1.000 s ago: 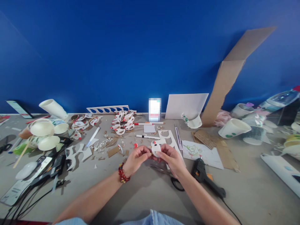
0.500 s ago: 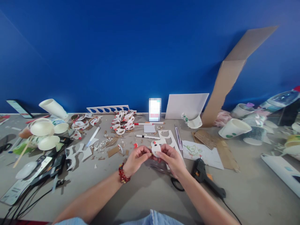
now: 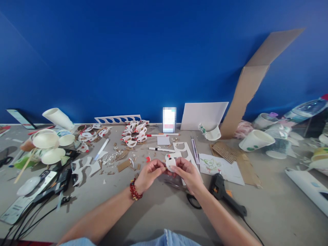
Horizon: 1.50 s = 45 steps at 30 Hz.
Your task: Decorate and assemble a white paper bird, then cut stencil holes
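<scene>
Between my two hands is a small white paper bird (image 3: 170,162) with a black eye and a touch of red near its head. My right hand (image 3: 187,172) is closed on its right side, thumb across the front. My left hand (image 3: 151,173), with a red bead bracelet on the wrist, pinches at the bird's lower left edge; its fingertips partly hide what they grip. Beneath the hands lies a pair of scissors, of which a black handle loop (image 3: 194,201) shows. A white cut-out sheet (image 3: 190,155) lies just behind my right hand.
Several finished paper birds (image 3: 132,143) cluster behind, left of the phone (image 3: 169,120). A black glue gun (image 3: 225,194) with its cord lies right of my forearm. Paper cups (image 3: 256,140), a craft knife (image 3: 195,150), a marker (image 3: 161,149) and cardboard scraps (image 3: 124,165) surround the work area.
</scene>
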Each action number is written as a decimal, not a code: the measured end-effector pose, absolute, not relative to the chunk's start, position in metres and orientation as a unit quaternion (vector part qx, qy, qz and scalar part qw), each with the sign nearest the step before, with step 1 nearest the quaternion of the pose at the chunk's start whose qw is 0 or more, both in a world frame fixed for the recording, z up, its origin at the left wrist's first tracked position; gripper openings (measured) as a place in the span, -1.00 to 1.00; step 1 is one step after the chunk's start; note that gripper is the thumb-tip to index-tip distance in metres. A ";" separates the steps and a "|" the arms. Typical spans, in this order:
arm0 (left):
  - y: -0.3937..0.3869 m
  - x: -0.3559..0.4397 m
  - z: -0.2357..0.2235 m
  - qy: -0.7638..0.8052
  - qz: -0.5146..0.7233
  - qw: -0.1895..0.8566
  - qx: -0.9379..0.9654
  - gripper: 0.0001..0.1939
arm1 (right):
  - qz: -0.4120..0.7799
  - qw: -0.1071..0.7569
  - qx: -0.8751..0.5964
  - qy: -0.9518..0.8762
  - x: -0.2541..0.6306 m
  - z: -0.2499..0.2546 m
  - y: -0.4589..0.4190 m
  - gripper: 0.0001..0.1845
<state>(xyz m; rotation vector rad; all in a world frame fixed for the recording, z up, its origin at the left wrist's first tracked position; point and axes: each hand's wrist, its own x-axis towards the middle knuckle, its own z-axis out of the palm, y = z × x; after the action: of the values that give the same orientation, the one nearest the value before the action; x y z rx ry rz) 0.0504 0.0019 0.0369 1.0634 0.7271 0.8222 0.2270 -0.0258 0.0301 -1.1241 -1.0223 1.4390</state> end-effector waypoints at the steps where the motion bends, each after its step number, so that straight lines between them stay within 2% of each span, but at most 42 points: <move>1: 0.002 0.050 0.037 0.328 0.373 0.722 0.483 -0.80 | 0.596 0.501 -0.464 -0.423 0.227 0.030 -0.026 -0.71; 20: 0.002 0.046 0.033 0.292 0.396 0.745 0.451 -0.80 | 0.598 0.508 -0.465 -0.410 0.232 0.025 -0.026 -0.71; 32: 0.005 0.044 0.036 0.336 0.410 0.712 0.461 -0.76 | 0.623 0.500 -0.438 -0.412 0.229 0.027 -0.026 -0.73; 40: 0.009 0.041 0.048 0.398 0.326 0.659 0.549 -0.84 | 0.598 0.447 -0.460 -0.480 0.225 0.031 -0.027 -0.74; 45: 0.008 0.044 0.039 0.413 0.334 0.666 0.525 -0.84 | 0.566 0.469 -0.487 -0.472 0.229 0.031 -0.026 -0.74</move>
<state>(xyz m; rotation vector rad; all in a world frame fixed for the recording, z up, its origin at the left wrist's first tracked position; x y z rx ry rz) 0.0437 0.0080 0.0390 1.1847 0.9313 0.7531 0.2289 -0.0262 0.0310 -1.1944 -1.1577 1.3870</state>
